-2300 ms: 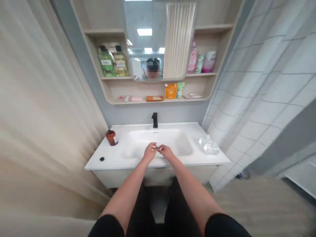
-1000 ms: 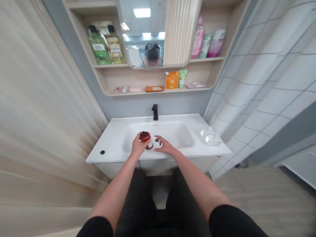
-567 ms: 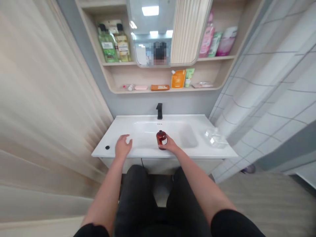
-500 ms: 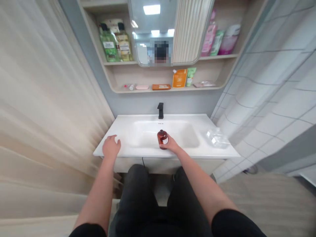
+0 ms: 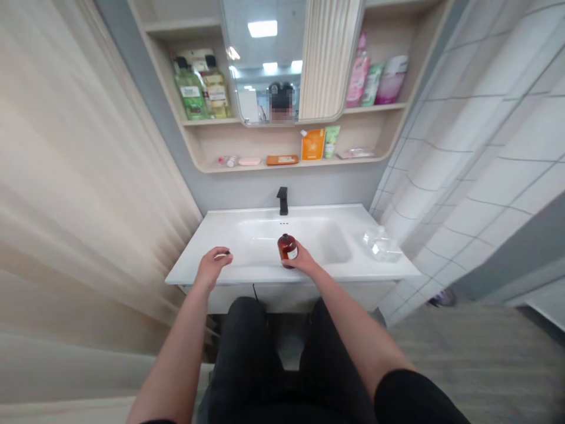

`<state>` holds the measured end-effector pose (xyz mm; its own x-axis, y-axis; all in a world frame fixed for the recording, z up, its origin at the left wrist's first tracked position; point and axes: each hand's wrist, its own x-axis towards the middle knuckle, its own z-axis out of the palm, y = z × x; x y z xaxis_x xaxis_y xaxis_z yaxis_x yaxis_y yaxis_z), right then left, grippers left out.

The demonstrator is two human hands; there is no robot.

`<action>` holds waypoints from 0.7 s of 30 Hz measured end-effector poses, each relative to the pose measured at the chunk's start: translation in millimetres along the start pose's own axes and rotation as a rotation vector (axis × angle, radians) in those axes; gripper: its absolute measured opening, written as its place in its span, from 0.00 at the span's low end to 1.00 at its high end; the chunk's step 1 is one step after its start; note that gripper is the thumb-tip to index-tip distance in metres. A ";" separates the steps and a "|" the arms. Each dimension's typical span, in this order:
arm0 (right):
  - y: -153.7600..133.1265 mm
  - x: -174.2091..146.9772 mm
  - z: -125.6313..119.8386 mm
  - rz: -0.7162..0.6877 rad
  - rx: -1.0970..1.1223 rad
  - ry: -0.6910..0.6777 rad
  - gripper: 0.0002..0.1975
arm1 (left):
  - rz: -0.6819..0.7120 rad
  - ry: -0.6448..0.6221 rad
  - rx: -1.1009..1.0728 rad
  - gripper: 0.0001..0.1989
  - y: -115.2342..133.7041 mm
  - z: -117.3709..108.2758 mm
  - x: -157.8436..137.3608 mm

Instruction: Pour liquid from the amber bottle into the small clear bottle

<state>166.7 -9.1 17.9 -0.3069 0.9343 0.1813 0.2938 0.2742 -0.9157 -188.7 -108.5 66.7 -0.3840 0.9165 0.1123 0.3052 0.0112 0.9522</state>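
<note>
My right hand (image 5: pixel 301 259) is wrapped round a brown bottle (image 5: pixel 287 249) with a white label, held upright over the front of the white sink (image 5: pixel 335 238). No cap shows on the bottle's neck. Left of it, over the counter, my left hand (image 5: pixel 214 265) pinches a small black cap (image 5: pixel 228 252) between thumb and fingertips. The two hands are well apart.
A black faucet (image 5: pixel 283 201) stands behind the basin. On the counter's right lies a clear plastic container (image 5: pixel 382 244). Above, a shelf cabinet holds a green bottle (image 5: pixel 191 94), an orange pouch (image 5: pixel 313 145) and a pink bottle (image 5: pixel 358 76). A curtain (image 5: pixel 110 194) hangs at left.
My left hand has lifted off the counter's left side and moved right, and the black cap now shows in its fingers. My right hand still holds the bottle. The view has shifted slightly.
</note>
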 end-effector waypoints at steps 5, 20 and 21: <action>-29.2 -46.4 15.7 -0.144 0.048 -0.051 0.44 | 0.212 -0.143 -0.505 0.24 66.2 85.4 -52.9; -86.3 -121.8 5.6 -0.134 -0.116 0.163 0.39 | 0.360 -0.203 -0.465 0.13 102.6 129.6 -101.5; -86.8 -123.1 7.1 -0.134 -0.143 0.197 0.40 | 0.360 -0.186 -0.457 0.13 103.5 129.4 -102.0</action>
<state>172.5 -149.5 72.6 -0.1737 0.9102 0.3760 0.3915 0.4142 -0.8217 -5.2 -149.1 117.1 -0.1548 0.8859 0.4373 -0.0334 -0.4470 0.8939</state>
